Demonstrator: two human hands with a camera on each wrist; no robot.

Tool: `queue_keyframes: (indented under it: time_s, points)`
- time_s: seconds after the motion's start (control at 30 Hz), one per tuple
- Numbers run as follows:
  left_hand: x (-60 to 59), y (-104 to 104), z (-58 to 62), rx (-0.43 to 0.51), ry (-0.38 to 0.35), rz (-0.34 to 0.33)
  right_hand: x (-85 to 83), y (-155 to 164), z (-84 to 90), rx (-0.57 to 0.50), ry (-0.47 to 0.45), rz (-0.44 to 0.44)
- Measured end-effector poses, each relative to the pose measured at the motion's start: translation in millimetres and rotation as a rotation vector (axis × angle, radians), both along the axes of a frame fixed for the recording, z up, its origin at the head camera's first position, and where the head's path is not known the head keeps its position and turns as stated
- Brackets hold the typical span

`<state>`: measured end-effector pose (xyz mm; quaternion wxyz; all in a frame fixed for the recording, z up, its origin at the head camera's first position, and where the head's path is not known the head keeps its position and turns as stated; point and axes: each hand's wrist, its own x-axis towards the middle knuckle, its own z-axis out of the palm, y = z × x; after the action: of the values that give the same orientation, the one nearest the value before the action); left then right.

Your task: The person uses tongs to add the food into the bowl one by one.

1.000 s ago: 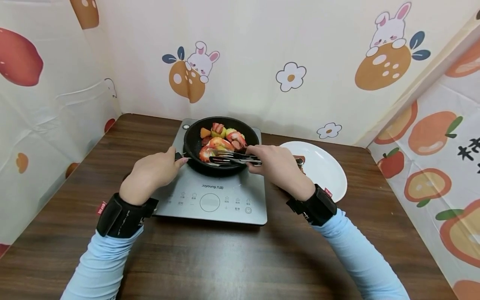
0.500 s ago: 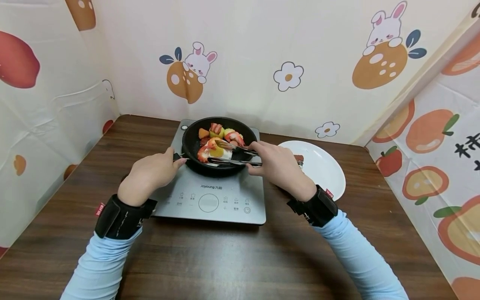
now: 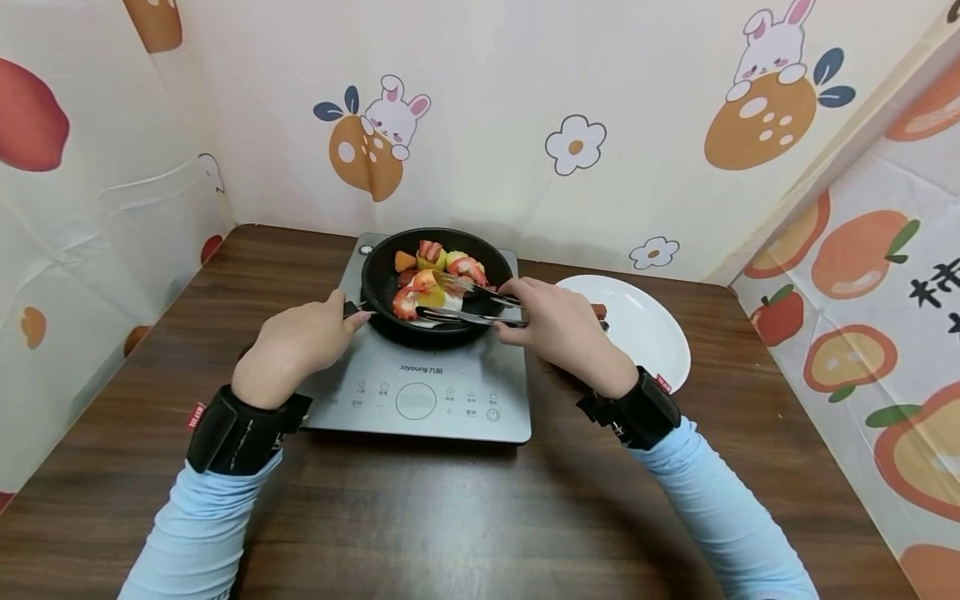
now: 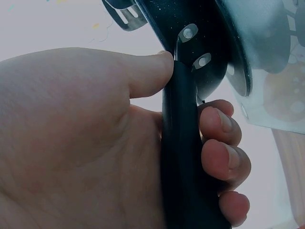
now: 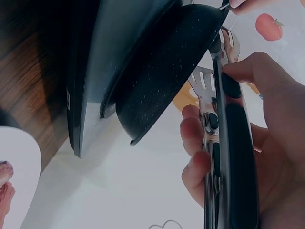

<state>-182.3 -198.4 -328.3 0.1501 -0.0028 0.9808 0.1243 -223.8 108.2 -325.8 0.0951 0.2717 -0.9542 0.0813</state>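
A black frying pan [image 3: 377, 287] sits on the grey induction cooktop [image 3: 420, 367]. My left hand [image 3: 300, 346] grips its black handle [image 4: 181, 143], fingers wrapped round from below and thumb along the side. In my right hand [image 3: 566, 333] is a pair of metal tongs [image 5: 240, 162] with black grip pads. The tongs' slotted ends stand apart inside the pan, over a fried egg [image 3: 430, 298] in the near part. Red-and-white shrimp-like pieces [image 3: 403, 305] lie beside the egg, and several chunks of food [image 3: 431, 253] rest behind it.
A white plate [image 3: 656, 333] with reddish-brown food on it stands to the right of the cooktop, partly behind my right hand. The brown wooden table [image 3: 405, 517] ends at printed cloth walls [image 3: 487, 167] at the back and sides.
The tongs' ends were close together one second ago; they have spread apart, uncovering the egg. My left hand stays on the handle. The head view has shifted slightly.
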Motion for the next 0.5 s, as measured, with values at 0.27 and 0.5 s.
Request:
queue_keyframes:
  time_s: [0.27, 0.5]
  points:
    - [1.7, -0.7, -0.9, 0.008, 0.006, -0.009, -0.5, 20.4, 10.7, -0.084, -0.057, -0.059]
    - [1.3, -0.7, -0.5, 0.005, 0.014, -0.012, -2.3, 51.6, 13.1, -0.14, -0.126, -0.117]
